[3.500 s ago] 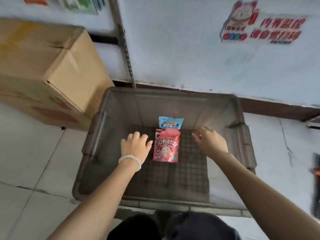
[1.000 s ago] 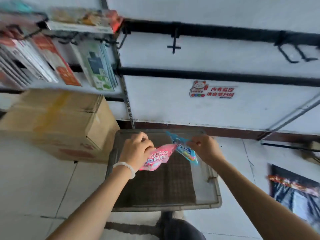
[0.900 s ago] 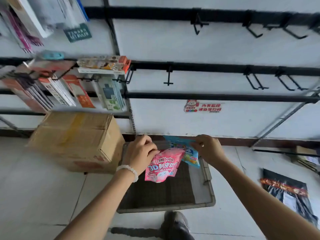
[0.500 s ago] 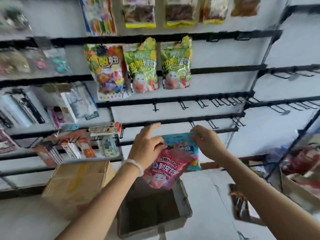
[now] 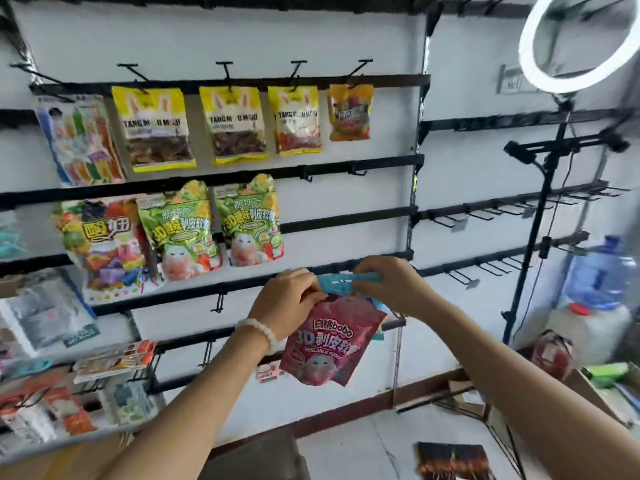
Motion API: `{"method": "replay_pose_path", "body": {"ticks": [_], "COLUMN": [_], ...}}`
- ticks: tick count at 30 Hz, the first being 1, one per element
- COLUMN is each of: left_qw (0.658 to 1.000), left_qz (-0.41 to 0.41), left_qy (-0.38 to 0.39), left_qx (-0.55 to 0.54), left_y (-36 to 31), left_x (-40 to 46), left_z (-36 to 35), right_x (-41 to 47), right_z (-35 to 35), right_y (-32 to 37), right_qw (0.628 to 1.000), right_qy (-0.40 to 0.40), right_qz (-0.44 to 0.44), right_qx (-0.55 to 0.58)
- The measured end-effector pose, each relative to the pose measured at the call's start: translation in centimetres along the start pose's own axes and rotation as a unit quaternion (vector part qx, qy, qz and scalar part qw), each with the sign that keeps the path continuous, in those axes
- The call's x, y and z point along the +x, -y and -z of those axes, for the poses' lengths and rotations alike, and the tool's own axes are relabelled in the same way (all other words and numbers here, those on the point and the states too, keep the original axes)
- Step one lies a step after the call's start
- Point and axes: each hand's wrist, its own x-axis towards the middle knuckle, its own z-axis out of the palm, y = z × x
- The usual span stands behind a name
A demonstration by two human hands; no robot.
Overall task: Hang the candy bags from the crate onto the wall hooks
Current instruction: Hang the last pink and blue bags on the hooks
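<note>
Before wall hooks [image 5: 358, 171] — glossy flat candy bags [image 5: 325, 344] held.

Both arms reached up and forward, forearms bare and converging toward the middle. The left hand [image 5: 287, 303] — a white bead bracelet [image 5: 258, 332] at its wrist — had its fingers curled in a pinch. The right hand [image 5: 388, 284] was level with it, just beside, fingers also curled and pinching.
</note>
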Motion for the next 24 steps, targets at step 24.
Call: {"method": "replay_pose_path", "body": {"ticks": [24], "left_qw": [0.979], "left_qz": [0.126], "left_qy": [-0.134], "left_qx": [0.092], "left_y": [13.8], "left_x": [23.4], "left_z": [-5.1], "right_x": [25.3], "right_z": [4.9], "right_y": [-14.1], "right_qw": [0.996], "right_qy": [-0.045], "right_qz": [0.006], "right_qx": [-0.073]}}
